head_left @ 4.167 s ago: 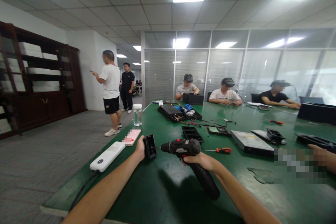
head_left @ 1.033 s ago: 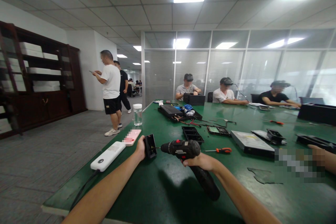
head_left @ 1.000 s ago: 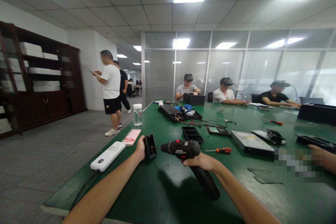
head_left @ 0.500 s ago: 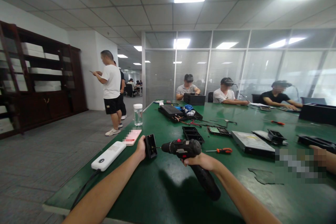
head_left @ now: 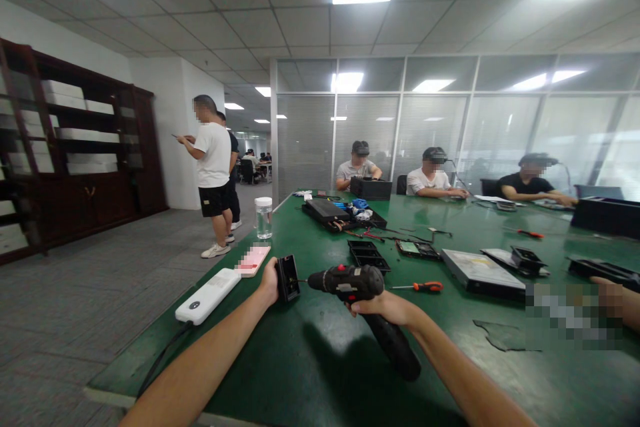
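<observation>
My left hand (head_left: 271, 281) grips a small black plastic housing (head_left: 288, 277) by its left side, holding it on edge with its hollow face turned to the right. My right hand (head_left: 383, 309) is wrapped round the handle of a black cordless drill (head_left: 347, 281) with red details. The drill lies level, and its thin bit points left at the housing. Whether the bit's tip touches the housing I cannot tell. An orange-handled screwdriver (head_left: 427, 287) lies on the green table (head_left: 280, 360) to the right of the drill. Beyond the drill is a black frame with compartments (head_left: 369, 256).
A white power bank (head_left: 207, 297) with a cable, a pink phone (head_left: 255, 260) and a clear jar (head_left: 263, 219) line the left edge. A silver metal drive (head_left: 483, 275), a circuit board (head_left: 418, 249) and a black device (head_left: 327, 212) lie farther off. Another person's hand (head_left: 613, 300) is at right.
The view has shifted very slightly. Both hands, the drill and the housing keep their places. Across the table, a seated person's hand has moved a little.
</observation>
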Action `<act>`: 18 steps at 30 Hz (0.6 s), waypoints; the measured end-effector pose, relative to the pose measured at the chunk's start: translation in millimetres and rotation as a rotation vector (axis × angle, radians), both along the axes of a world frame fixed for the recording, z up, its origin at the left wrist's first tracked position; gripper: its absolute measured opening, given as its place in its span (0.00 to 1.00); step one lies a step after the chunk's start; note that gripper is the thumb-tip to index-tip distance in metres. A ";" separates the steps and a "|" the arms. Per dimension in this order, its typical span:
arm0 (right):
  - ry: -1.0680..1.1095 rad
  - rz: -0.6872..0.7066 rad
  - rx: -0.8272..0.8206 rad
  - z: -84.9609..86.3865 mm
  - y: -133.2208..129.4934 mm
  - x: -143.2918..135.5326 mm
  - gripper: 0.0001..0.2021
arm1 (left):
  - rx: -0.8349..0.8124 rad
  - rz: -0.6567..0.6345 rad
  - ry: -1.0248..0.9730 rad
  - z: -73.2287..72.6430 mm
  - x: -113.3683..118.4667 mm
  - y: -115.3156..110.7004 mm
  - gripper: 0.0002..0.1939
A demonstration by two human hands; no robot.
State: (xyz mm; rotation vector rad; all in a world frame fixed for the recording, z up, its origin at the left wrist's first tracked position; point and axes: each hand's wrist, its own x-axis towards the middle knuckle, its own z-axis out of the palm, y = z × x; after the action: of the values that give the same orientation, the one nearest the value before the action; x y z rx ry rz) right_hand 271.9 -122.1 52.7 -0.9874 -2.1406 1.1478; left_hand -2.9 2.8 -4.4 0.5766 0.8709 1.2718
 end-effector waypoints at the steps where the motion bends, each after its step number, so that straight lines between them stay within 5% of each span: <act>1: -0.002 0.001 0.003 0.0 0.2 0.0 0.17 | 0.002 0.002 -0.001 0.0 0.1 0.0 0.14; 18: -0.010 -0.008 -0.016 1.0 -0.2 0.6 0.17 | -0.016 0.002 0.011 -2.9 -1.0 2.2 0.14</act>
State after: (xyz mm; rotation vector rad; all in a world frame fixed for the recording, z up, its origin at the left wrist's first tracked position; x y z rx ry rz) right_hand 272.5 -122.3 53.7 -1.0097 -2.1366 1.1607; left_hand -3.9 5.0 -7.3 0.5704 0.8898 1.2639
